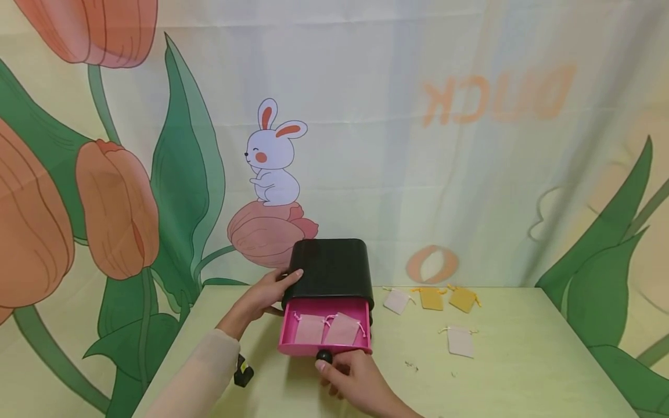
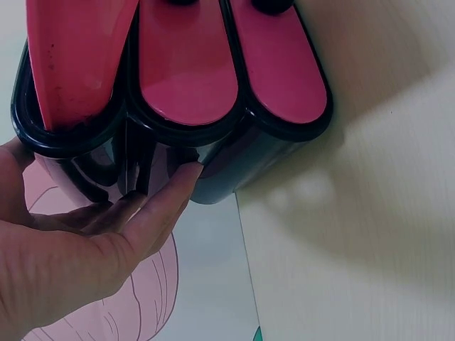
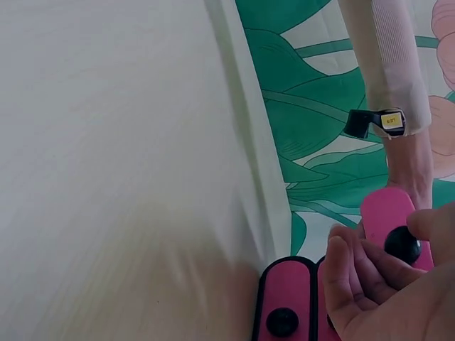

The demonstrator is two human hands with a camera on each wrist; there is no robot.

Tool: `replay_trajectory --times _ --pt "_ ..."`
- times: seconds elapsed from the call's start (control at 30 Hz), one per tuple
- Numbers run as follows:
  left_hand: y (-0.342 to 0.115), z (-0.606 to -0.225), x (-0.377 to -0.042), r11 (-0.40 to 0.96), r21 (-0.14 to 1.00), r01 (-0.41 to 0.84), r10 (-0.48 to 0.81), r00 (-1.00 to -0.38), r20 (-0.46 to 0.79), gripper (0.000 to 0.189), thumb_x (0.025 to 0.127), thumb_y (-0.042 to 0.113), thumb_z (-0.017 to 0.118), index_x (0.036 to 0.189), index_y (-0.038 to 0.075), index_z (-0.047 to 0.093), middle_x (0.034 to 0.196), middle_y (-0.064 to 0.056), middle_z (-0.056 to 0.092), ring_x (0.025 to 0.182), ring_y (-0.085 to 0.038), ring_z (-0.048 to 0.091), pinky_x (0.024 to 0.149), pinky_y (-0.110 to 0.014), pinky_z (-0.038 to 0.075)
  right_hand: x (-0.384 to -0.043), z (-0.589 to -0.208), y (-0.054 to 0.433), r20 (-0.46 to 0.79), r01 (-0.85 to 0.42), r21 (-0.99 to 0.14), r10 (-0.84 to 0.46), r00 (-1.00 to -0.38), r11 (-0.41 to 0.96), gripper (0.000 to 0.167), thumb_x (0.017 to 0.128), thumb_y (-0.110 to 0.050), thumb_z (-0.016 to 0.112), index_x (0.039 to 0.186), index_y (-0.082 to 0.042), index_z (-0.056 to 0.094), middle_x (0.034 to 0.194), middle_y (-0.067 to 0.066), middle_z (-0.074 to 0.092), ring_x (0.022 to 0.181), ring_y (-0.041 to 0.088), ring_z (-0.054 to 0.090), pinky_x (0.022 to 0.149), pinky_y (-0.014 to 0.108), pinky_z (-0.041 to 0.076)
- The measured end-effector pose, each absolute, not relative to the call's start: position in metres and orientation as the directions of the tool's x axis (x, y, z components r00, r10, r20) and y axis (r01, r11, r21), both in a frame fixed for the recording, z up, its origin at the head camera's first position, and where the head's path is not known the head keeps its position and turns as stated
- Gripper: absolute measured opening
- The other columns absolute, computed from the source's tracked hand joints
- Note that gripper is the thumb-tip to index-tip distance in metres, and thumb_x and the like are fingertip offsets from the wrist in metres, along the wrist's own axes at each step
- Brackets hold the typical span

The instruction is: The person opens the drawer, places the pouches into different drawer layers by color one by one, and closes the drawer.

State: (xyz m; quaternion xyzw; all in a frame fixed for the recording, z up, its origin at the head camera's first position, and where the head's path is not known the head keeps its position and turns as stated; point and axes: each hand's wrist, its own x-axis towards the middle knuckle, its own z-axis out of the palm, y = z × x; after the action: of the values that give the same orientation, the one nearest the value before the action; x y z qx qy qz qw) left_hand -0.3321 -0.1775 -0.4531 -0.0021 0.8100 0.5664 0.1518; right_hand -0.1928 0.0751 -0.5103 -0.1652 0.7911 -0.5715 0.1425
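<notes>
A black mini drawer cabinet [image 1: 330,267] stands at the back of the table, with three pink drawer fronts stacked in the left wrist view. Its top drawer [image 1: 299,349] is pulled out, holding two pink drawstring pouches, one on the left [image 1: 310,330] and one on the right [image 1: 345,330]. My left hand [image 1: 266,293] holds the cabinet's left side, thumb over the top edge and fingers along the side wall [image 2: 160,160]. Between thumb and fingers, my right hand [image 1: 360,380] pinches the round black knob [image 1: 324,355] of the top drawer.
Right of the cabinet lie a pale pouch [image 1: 398,301], two yellow pouches, one nearer [image 1: 431,299] and one farther right [image 1: 464,298], and another pale pouch [image 1: 460,341] closer to me. Small scraps [image 1: 412,366] lie on the table [image 1: 512,360]. A printed curtain [image 1: 397,145] hangs behind.
</notes>
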Motion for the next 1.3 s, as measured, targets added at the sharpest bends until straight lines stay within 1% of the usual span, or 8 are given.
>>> replay_trajectory --times 0.2,0.37,0.57,0.67,0.83,1.03,1.17,1.3 --pt "-0.178 -0.450 -0.333 0.354 0.917 -0.184 0.168 -0.952 -0.256 0.088 0.103 0.056 0.062 0.166 0.005 0.026 0.156 -0.028 0.047 0.137 -0.052 0.052 0.086 -0.062 0.062 -0.210 -0.506 0.073 0.012 -0.097 -0.970 -0.353 -0.935 0.224 0.040 0.106 -0.037 0.067 0.087 -0.003 0.078 0.078 0.008 0.074 0.067 0.023 0.070 0.061 0.035 0.062" --pt "-0.179 -0.452 -0.334 0.346 0.920 -0.186 0.174 -0.950 -0.258 0.089 0.103 0.057 0.062 0.165 0.005 0.026 0.156 -0.028 0.048 0.137 -0.051 0.052 0.087 -0.063 0.061 -0.231 -0.505 0.069 0.041 -0.089 -0.985 -0.305 -0.951 0.147 0.042 0.108 -0.035 0.064 0.094 0.003 0.077 0.084 0.013 0.077 0.071 0.028 0.073 0.065 0.042 0.065" --pt "-0.179 -0.455 -0.335 0.330 0.927 -0.177 0.188 -0.950 -0.249 0.088 0.103 0.058 0.062 0.164 0.005 0.028 0.150 -0.026 0.054 0.135 -0.050 0.054 0.087 -0.063 0.061 -0.249 -0.504 0.063 0.044 -0.084 -0.986 -0.258 -0.965 0.145 0.046 0.108 -0.037 0.064 0.099 0.006 0.076 0.090 0.019 0.077 0.073 0.030 0.074 0.068 0.041 0.066" --pt "-0.179 -0.456 -0.335 0.329 0.928 -0.174 0.190 -0.950 -0.246 0.088 0.103 0.058 0.062 0.164 0.005 0.029 0.149 -0.026 0.054 0.136 -0.050 0.054 0.087 -0.063 0.061 -0.252 -0.503 0.061 0.042 -0.080 -0.986 -0.250 -0.967 0.144 0.046 0.108 -0.037 0.063 0.100 0.006 0.076 0.091 0.019 0.077 0.073 0.030 0.074 0.068 0.041 0.066" --pt "-0.178 -0.456 -0.335 0.330 0.928 -0.173 0.189 -0.951 -0.244 0.087 0.103 0.057 0.062 0.164 0.005 0.029 0.149 -0.026 0.055 0.136 -0.049 0.054 0.087 -0.064 0.061 -0.252 -0.507 0.061 0.048 -0.089 -0.981 -0.231 -0.972 0.170 0.047 0.107 -0.040 0.065 0.096 0.004 0.077 0.086 0.017 0.077 0.068 0.025 0.073 0.066 0.041 0.066" --pt "-0.177 -0.456 -0.336 0.328 0.929 -0.173 0.194 -0.950 -0.245 0.085 0.104 0.056 0.061 0.164 0.005 0.029 0.146 -0.025 0.057 0.135 -0.048 0.056 0.087 -0.064 0.061 -0.252 -0.523 0.068 0.023 -0.084 -0.964 -0.234 -0.972 0.251 0.046 0.103 -0.040 0.072 0.086 0.003 0.077 0.075 0.014 0.075 0.057 0.013 0.063 0.054 0.031 0.058" --pt "-0.178 -0.456 -0.335 0.321 0.931 -0.176 0.195 -0.949 -0.246 0.085 0.104 0.056 0.061 0.164 0.005 0.029 0.146 -0.025 0.057 0.135 -0.048 0.056 0.086 -0.064 0.061 -0.255 -0.534 0.070 0.016 -0.080 -0.953 -0.218 -0.976 0.292 0.045 0.103 -0.035 0.071 0.083 0.005 0.076 0.073 0.014 0.074 0.055 0.013 0.063 0.049 0.026 0.052" --pt "-0.178 -0.457 -0.335 0.321 0.931 -0.173 0.193 -0.950 -0.244 0.085 0.104 0.056 0.061 0.164 0.005 0.029 0.147 -0.025 0.056 0.136 -0.049 0.055 0.087 -0.064 0.061 -0.259 -0.542 0.067 0.001 -0.060 -0.951 -0.190 -0.982 0.305 0.046 0.104 -0.037 0.069 0.082 0.002 0.077 0.076 0.014 0.075 0.057 0.018 0.066 0.049 0.029 0.054"
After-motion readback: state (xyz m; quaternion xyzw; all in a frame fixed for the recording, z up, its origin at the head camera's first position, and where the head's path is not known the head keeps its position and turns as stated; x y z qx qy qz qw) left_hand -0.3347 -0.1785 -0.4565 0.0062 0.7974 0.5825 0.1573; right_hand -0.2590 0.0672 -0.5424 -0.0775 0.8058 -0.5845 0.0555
